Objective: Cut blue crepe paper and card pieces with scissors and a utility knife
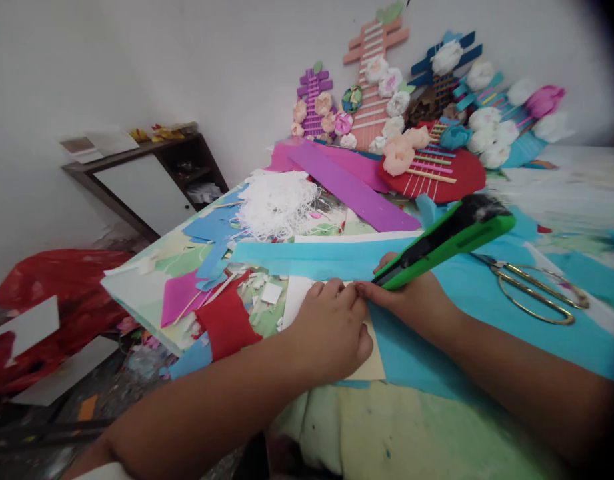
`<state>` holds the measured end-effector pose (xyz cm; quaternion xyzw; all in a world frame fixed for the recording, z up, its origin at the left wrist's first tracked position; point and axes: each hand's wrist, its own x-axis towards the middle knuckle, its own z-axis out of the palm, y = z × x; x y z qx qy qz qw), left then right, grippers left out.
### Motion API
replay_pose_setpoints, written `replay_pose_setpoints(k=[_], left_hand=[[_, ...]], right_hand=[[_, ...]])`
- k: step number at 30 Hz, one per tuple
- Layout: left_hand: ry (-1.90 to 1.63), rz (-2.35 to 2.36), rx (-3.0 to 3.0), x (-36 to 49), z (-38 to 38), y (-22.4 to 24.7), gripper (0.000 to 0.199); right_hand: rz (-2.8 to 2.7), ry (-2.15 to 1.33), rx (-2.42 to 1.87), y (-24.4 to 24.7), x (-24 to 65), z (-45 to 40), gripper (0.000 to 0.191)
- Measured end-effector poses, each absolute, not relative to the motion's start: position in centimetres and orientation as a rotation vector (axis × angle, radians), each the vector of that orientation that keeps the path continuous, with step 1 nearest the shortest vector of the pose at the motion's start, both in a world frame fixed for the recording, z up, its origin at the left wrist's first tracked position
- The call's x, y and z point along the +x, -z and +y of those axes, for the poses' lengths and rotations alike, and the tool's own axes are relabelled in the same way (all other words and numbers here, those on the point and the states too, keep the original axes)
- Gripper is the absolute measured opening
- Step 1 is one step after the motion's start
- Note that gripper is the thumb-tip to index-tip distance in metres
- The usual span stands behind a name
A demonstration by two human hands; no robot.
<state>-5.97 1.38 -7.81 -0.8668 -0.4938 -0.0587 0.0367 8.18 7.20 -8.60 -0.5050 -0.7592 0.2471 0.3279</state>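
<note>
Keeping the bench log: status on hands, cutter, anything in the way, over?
Right hand: cutter in grip, tip down. Left hand: resting on cream card. Left fingers close to cutter's tip; scissors lie apart, off right.

cutter (457,243): smooth plastic | scissors (531,291): glossy metal (brassy on the handles) | blue sheet (467,293): matt, papery

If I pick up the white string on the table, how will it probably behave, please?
The string looks floppy: it is thin and bends in many small loops. It is probably light, since it lies loosely piled. Pulling one end may drag more along, because the loops cross and tangle.
</note>
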Motion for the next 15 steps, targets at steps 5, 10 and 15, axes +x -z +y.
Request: replay_pose_setpoints(k=[5,10,15], left_hand=[[0.18,-1.51,-2.659,-5.9,1.3,7.9,0.034],[0.206,-1.489,-2.656,-5.8,1.5,7.5,0.03],[0.465,-1.589,-2.624,-7.2,-0.2,3.5,0.03]], right_hand=[[-1.999,-0.605,-1.28,8.6,8.2,7.3,0.025],[-1.932,-0.753,-1.355,8.2,8.4,7.7,0.03],[-1.892,-0.875,-1.407,8.3,8.7,8.0,0.036]])
